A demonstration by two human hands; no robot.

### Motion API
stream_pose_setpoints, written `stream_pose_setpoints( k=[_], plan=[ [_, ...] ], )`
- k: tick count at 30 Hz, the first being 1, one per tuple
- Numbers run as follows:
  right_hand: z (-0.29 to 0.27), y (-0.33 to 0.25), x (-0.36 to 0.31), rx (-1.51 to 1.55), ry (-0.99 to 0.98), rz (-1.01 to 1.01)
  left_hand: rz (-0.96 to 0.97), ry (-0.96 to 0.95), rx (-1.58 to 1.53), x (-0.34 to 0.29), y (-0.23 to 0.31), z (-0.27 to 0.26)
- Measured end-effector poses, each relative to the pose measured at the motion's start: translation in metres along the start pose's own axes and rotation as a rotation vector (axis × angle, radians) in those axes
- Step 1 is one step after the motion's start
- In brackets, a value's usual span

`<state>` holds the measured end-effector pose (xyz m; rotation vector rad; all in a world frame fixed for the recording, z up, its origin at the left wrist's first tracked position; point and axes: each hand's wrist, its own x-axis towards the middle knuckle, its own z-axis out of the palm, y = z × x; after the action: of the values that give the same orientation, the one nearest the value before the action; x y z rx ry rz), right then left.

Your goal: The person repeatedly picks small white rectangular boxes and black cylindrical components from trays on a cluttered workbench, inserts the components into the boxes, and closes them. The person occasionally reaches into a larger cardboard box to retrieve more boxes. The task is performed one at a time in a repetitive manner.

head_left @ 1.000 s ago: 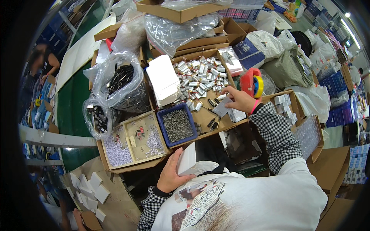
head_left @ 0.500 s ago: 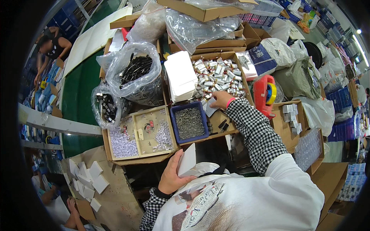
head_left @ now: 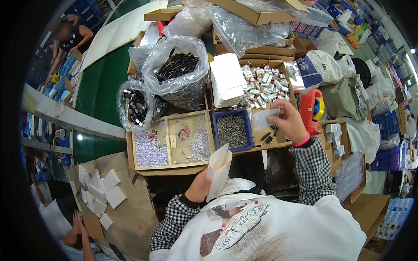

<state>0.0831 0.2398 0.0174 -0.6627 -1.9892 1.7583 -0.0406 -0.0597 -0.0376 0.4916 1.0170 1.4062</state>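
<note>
Low in the middle, my left hand [head_left: 199, 186] is closed round a thin white paper box [head_left: 219, 170], whose upper end gapes open. My right hand [head_left: 289, 121] pinches a small translucent plastic bag [head_left: 264, 118] by its edge; what is in it I cannot make out. The bag hangs over the near part of a cardboard box of small silver motors [head_left: 265, 82]. Below it lie a few thin black parts [head_left: 270, 134]. To the left of the bag stands a blue tray [head_left: 249, 126] full of small metal pieces.
Left of the tray, a divided wooden tray [head_left: 169, 141] holds small pale parts. Clear bags of black parts [head_left: 176, 67] stand behind it. A red tape dispenser [head_left: 308, 111] is beside my right wrist. White boxes [head_left: 115, 196] lie at lower left, near another person's hands [head_left: 78, 224].
My right hand has drawn back toward me and to the right with the small bag pinched in it. The white box in my left hand now gapes wider at its top.
</note>
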Motion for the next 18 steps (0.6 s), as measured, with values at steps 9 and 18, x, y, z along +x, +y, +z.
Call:
stream_pose_setpoints(
  k=[9,18],
  plan=[
    [0.096,-0.041,-0.041,-0.409,-0.159,-0.894,-0.039,-0.186,-0.235,-0.002,0.009,-0.003],
    [0.104,-0.054,-0.053,-0.504,-0.366,-0.460,0.029,-0.096,0.216,-0.019,0.019,-0.014]
  ],
)
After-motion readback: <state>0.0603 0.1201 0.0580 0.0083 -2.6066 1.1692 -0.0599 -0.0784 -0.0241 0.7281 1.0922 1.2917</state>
